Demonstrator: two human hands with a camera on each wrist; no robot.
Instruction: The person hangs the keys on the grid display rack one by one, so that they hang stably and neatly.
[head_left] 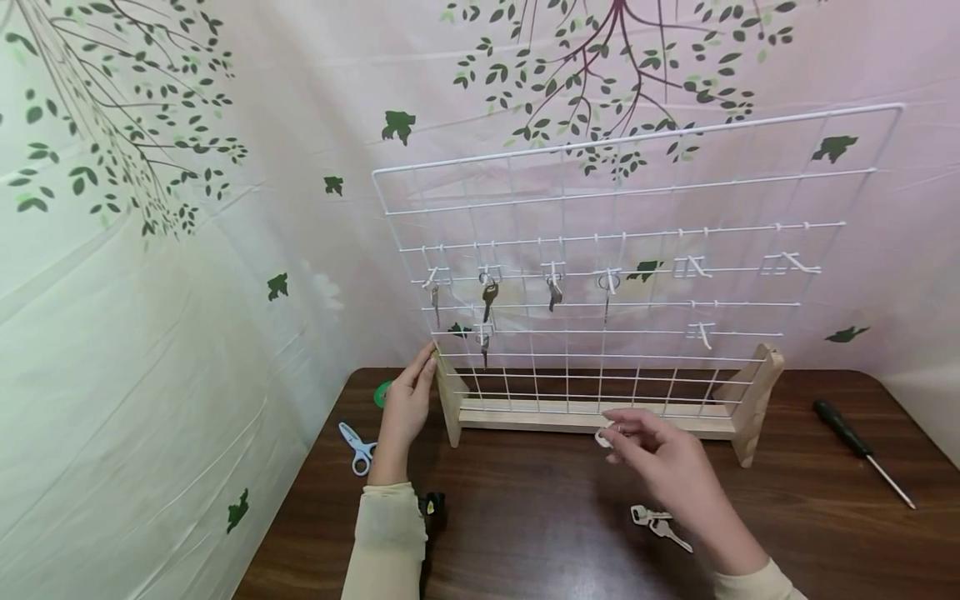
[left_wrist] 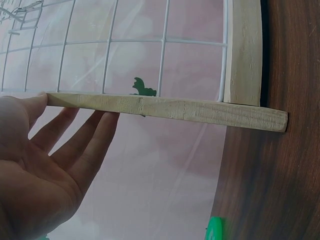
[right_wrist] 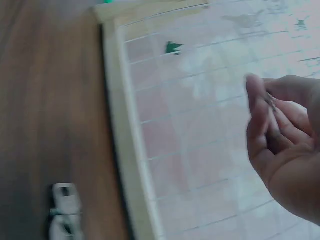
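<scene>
A white wire grid rack (head_left: 566,354) stands on the table in a wooden base. My left hand (head_left: 408,404) grips its left wooden upright (left_wrist: 170,109), thumb on one side and fingers on the other in the left wrist view. In front of the lower grid, my right hand (head_left: 663,458) pinches a key (head_left: 602,437), mostly hidden by the fingers. Several keys on rings, such as a dark key (head_left: 490,300), hang from hooks on the left and middle of the grid. Below my right hand, silver keys (head_left: 663,527) lie on the table.
White hooks (head_left: 697,267) jut from the grid's right side. Light blue scissors (head_left: 358,450), a green round object (head_left: 382,394) and a black object (head_left: 432,504) lie around my left arm. A screwdriver (head_left: 862,450) lies far right. A leaf-patterned curtain (head_left: 300,217) hangs behind.
</scene>
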